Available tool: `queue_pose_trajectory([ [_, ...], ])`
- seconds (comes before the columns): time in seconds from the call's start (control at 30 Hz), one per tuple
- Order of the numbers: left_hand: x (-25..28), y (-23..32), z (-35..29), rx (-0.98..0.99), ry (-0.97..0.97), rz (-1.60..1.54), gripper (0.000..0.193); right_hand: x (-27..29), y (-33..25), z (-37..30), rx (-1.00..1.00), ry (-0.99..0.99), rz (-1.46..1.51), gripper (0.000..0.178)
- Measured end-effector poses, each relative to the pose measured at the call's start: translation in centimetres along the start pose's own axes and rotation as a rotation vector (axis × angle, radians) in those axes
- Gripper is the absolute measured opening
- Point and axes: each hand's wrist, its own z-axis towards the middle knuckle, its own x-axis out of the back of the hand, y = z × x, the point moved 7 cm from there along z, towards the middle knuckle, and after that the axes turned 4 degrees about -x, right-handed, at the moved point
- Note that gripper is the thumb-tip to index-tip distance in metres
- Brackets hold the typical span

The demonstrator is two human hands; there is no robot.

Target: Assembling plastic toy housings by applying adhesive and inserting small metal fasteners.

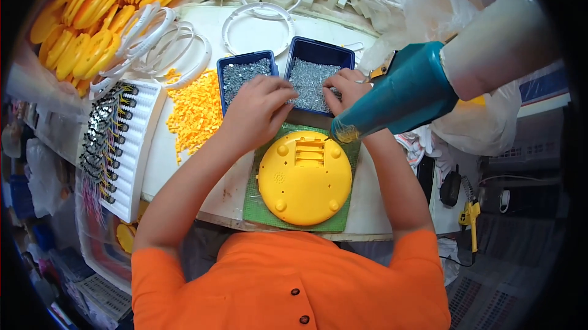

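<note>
A round yellow plastic housing lies on a green mat in front of me, its open battery compartment on the far side. Beyond it stand two dark blue bins of small silvery screws: a left bin and a right bin. My left hand is closed, fingers curled over the bins' adjoining edges. At the right bin's right side, my right hand bends its fingers in among the screws; whatever it pinches is too small to see. A teal power screwdriver slants in from the right, partly covering my right wrist, its tip near the housing.
Loose small yellow plastic pieces heap left of the bins. Farther left sit a white ridged tray of wired parts, white rings and stacked yellow discs. A yellow-handled tool hangs at right, near a black oblong object.
</note>
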Motion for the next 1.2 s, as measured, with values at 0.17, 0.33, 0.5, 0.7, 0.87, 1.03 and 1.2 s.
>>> queue_pose_trajectory([
  [0.17,-3.4,-2.2,3.4,-0.06,0.009,0.314,0.013,3.5,-4.1,-1.3,-0.135,0.038,0.047,0.007],
  [0.33,-3.5,-2.2,3.3,-0.038,0.031,0.213,0.015,6.8,-4.4,-7.9,-0.341,0.016,0.032,0.008],
  [0.5,-3.4,-2.0,3.6,-0.027,0.079,0.121,0.013,5.5,-4.1,-16.7,-0.721,0.001,0.32,0.008],
  [0.7,-4.3,-1.7,3.5,-0.014,0.085,0.139,0.01,4.8,-6.3,-18.7,-0.736,0.164,0.274,0.01],
  [0.87,-2.9,-0.8,2.4,0.079,0.043,0.009,0.009,5.1,-7.7,-17.8,-0.628,0.1,0.055,0.011],
  [1.03,-0.5,-1.1,-5.4,0.484,0.141,-0.441,0.011,5.7,-8.1,-16.8,-0.495,0.033,-0.005,0.013],
  [1.2,0.2,0.3,-12.3,0.657,0.15,-0.491,0.011,6.7,-5.6,-13.2,-0.464,0.116,0.012,0.012],
])
